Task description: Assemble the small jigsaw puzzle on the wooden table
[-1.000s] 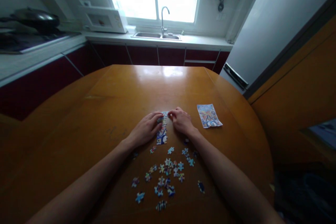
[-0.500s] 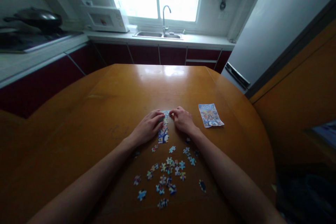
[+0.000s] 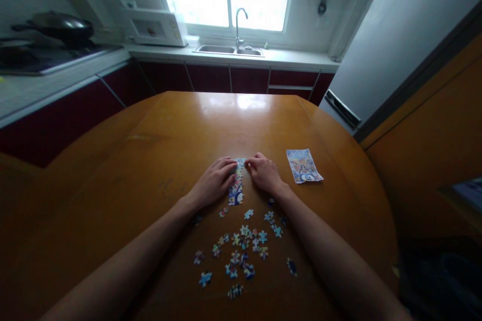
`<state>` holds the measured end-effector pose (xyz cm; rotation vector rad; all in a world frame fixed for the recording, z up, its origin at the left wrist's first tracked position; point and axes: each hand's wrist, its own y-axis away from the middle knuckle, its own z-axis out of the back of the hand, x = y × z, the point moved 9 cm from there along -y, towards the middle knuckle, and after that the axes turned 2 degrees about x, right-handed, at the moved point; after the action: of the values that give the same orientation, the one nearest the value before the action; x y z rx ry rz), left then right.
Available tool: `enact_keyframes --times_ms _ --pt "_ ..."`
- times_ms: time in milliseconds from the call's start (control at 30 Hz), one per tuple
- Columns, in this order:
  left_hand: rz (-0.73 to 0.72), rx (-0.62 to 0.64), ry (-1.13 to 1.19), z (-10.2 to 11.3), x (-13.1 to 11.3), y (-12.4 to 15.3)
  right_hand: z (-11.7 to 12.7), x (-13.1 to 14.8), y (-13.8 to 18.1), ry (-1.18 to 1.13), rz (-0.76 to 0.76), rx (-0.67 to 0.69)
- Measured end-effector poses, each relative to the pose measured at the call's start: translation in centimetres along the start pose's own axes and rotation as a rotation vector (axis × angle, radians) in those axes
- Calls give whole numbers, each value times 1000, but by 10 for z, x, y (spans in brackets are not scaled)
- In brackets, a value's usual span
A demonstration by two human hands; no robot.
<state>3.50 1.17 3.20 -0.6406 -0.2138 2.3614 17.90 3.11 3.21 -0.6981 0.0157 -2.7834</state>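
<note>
A narrow strip of joined jigsaw pieces (image 3: 236, 188) lies on the round orange wooden table (image 3: 158, 160). My left hand (image 3: 212, 182) rests against the strip's left side, fingers bent, tips pressing its upper end. My right hand (image 3: 264, 173) sits on the right side, thumb and fingers pinched at the strip's top edge. Whether a single piece is between the fingertips is hidden. Several loose pieces (image 3: 243, 248) are scattered nearer to me, between my forearms.
A printed picture card (image 3: 303, 166) lies to the right of my right hand. Beyond the table runs a counter with a sink and tap (image 3: 229, 50), a white microwave (image 3: 156, 27) and a pan (image 3: 60, 25) on the hob. A grey fridge (image 3: 380, 45) stands at right.
Both hands stay at the top of the strip with only slight finger movement. The view has shifted a little, nothing else moved.
</note>
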Motion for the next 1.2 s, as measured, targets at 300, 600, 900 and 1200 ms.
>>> enact_keyframes --times_ms 300,600,900,1200 --pt "55 -35 -15 3 4 3 -1 8 1 50 65 -6" --pt "74 -82 -38 6 10 1 1 15 1 4 166 -51" --pt "139 -121 20 8 15 1 2 13 2 -17 143 -72" --pt "155 -142 32 10 16 2 1 18 3 -2 167 -69"
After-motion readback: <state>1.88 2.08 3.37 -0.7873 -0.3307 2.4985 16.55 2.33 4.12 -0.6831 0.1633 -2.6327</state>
